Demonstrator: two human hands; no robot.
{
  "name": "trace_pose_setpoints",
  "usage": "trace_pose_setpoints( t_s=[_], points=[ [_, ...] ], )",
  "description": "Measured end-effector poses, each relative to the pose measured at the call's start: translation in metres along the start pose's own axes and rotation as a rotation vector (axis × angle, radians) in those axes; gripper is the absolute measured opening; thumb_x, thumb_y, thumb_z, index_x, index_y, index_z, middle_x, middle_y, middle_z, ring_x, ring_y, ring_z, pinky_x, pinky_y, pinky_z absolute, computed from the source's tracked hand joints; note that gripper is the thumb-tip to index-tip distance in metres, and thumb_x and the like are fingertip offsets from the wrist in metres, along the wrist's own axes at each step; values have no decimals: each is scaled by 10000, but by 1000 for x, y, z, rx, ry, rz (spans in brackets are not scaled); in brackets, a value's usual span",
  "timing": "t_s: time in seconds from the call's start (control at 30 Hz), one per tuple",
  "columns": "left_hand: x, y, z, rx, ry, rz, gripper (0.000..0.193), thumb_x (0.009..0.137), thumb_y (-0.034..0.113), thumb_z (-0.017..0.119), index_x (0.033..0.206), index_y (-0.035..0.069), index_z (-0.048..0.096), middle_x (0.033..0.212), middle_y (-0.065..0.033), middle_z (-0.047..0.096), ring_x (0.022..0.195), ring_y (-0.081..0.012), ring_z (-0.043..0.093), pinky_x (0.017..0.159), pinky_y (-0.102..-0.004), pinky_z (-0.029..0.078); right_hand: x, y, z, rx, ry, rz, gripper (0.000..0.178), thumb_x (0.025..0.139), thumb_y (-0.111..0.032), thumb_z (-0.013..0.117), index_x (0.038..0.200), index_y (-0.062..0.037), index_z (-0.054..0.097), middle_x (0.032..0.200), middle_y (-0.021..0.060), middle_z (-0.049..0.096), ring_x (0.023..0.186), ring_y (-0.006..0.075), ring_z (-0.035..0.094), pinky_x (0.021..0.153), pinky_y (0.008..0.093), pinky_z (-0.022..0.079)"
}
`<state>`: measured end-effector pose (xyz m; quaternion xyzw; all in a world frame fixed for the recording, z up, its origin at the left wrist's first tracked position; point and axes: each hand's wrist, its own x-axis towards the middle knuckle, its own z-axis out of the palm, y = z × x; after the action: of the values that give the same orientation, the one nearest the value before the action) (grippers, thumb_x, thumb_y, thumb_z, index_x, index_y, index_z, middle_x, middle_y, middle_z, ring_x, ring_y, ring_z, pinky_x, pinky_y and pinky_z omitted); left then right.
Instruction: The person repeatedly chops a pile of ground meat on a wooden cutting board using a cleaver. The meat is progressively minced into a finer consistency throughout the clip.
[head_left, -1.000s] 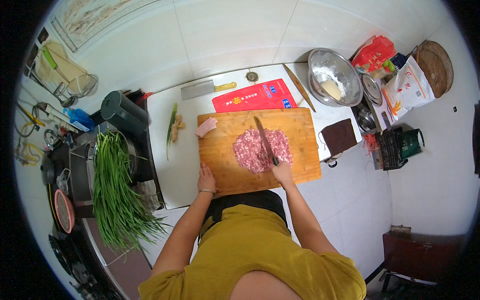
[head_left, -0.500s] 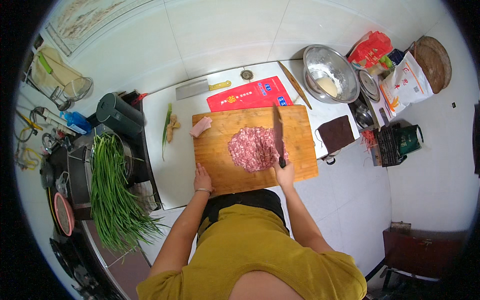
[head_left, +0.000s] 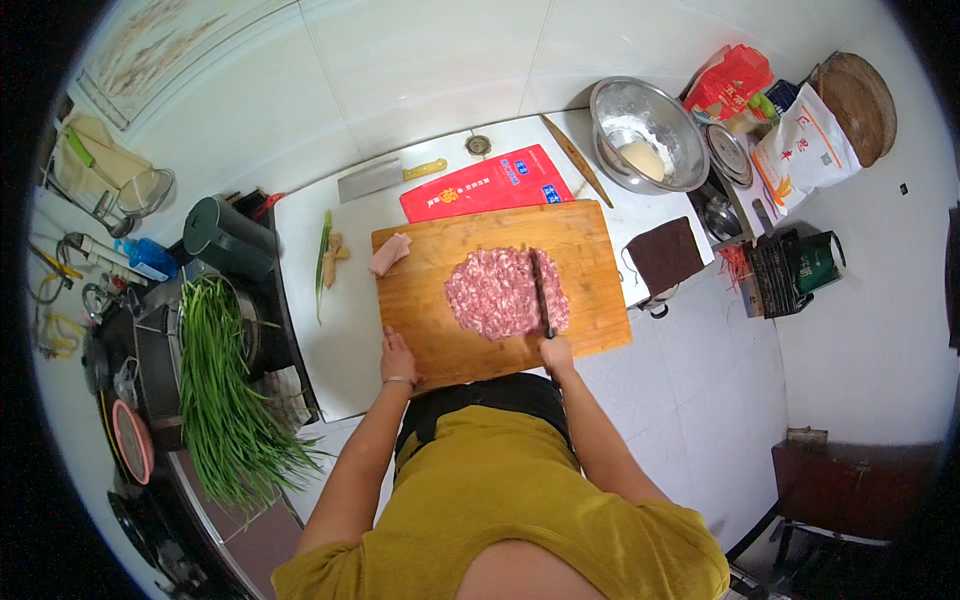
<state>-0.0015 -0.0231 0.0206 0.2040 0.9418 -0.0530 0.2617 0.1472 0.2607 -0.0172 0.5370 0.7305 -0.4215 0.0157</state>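
Meat [head_left: 503, 291], pink and chopped small, lies in a flat pile in the middle of the wooden cutting board [head_left: 590, 245]. It looks soft, wet and sticky, so it would squash and cling to fingers; it is likely best moved with the flat of a blade, not pinched. A knife [head_left: 541, 291] lies across the right side of the pile, its blade on the meat. The right hand [head_left: 555, 352] is closed around the knife handle at the near edge of the board. The left hand [head_left: 396, 357] rests flat on the near left corner of the board, fingers spread and holding nothing. One bigger pink piece [head_left: 388, 253] sits at the far left corner of the board.

Past the far edge lie a red packet [head_left: 485, 184] and a cleaver [head_left: 385, 177]. A metal bowl [head_left: 665, 120] stands at the counter's far right corner. Long green chives [head_left: 222, 395] lie off to the left.

The knife handle is hidden inside the fist, and the body hides the counter's near edge.
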Motion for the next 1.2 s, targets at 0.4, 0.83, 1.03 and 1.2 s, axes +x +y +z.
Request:
trace_pose_setpoints(
  t_s=[0.4, 0.83, 1.03, 1.2],
  points=[
    [-1, 0, 2, -9, 20, -11, 1126, 471, 351, 808, 1305, -48, 165, 1401, -176, 71, 1258, -310, 190, 1003, -305, 289, 20, 15, -6, 103, 192, -205, 217, 694, -171, 563, 559, -37, 458, 436, 28, 397, 318, 142, 374, 301, 300, 270],
    [6, -10, 23, 5, 96, 26, 1137, 441, 328, 823, 1291, -64, 178, 1394, -199, 68, 1240, -326, 210, 997, -317, 298, 13, 19, -19, 5, -142, 77, 428, 680, -351, 579, 639, 73, 534, 560, 185, 550, 512, 246, 563, 492, 348, 433],
    [1, -4, 17, -2, 26, -11, 1129, 449, 324, 822, 1290, -68, 179, 1393, -205, 62, 1237, -324, 215, 1002, -313, 286, -48, -59, -79, 497, -34, -110, 260, 719, -162, 573, 525, -67, 429, 419, -9, 372, 311, 100, 355, 305, 271, 274],
    [-13, 8, -16, 59, 57, -18, 1130, 461, 342, 815, 1291, -71, 169, 1393, -207, 63, 1236, -325, 215, 1007, -313, 273, 9, 0, -13, -16, -42, -9, 354, 674, -284, 535, 627, 66, 515, 494, 117, 491, 370, 239, 478, 373, 376, 389]
  ],
)
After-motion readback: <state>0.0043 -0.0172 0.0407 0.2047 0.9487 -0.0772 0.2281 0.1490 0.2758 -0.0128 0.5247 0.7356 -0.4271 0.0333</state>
